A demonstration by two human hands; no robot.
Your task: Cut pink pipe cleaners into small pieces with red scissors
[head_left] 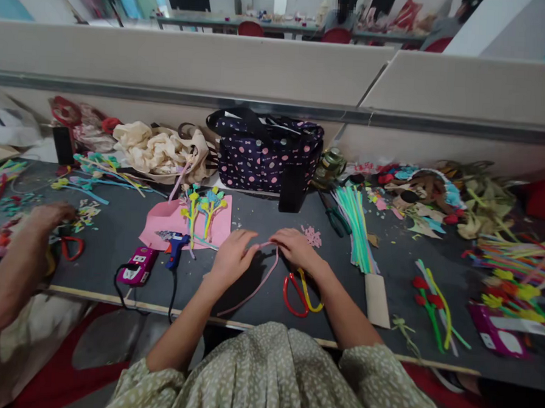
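Hands: left hand (pixel 232 256) and right hand (pixel 294 248) each in pinched grip on pink pipe cleaner (pixel 259 282).

i'm looking at a shared craft workshop. the long dark grey worktable (pixel 388 259) is strewn with a bundle of pale green pipe cleaners (pixel 356 223), finished pipe-cleaner flowers on a pink paper sheet (pixel 216 228), a blue hot glue gun (pixel 176 247) and red-and-yellow scissors (pixel 300 294). beige divider panels (pixel 193 63) separate more cluttered benches behind.
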